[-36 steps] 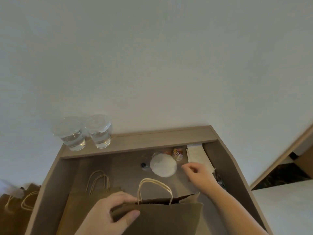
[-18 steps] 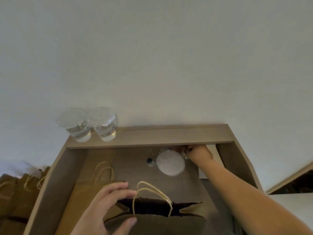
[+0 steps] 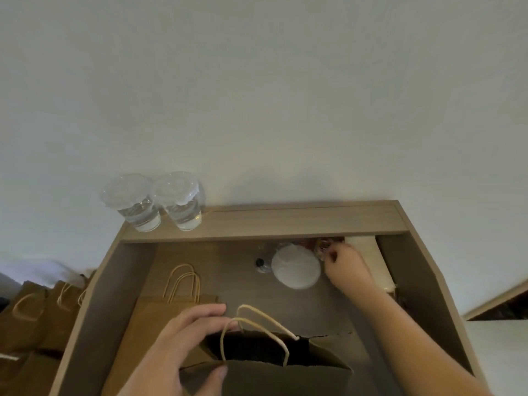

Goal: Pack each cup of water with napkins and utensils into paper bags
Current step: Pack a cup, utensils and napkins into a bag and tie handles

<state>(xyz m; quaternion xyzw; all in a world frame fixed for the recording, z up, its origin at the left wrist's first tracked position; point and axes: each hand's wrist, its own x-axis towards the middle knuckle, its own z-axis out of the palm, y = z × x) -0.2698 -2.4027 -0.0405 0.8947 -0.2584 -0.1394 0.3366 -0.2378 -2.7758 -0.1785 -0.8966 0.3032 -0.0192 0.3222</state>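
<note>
An open brown paper bag [image 3: 285, 375] with cream handles stands at the front of the wooden desk recess. My left hand [image 3: 183, 352] grips its left rim. My right hand [image 3: 344, 264] reaches to the back right, fingers curled at a small colourful packet [image 3: 324, 245] under the shelf; whether it holds the packet I cannot tell. A lidded cup [image 3: 295, 267] stands just left of that hand. White napkins [image 3: 368, 252] lie behind the hand. Two lidded cups of water [image 3: 137, 207] [image 3: 181, 205] stand on the shelf at the back left.
A flat paper bag [image 3: 168, 312] lies left of the open one. Several more brown bags [image 3: 31, 318] stand outside the desk's left wall [image 3: 94, 307]. A small dark-capped bottle [image 3: 261, 264] sits beside the centre cup. The shelf [image 3: 285, 221] overhangs the back.
My right hand went from mid-desk to the back right corner under the shelf and now sits slightly back from it. My left hand shifted on the bag's rim, and the bag's mouth is wider.
</note>
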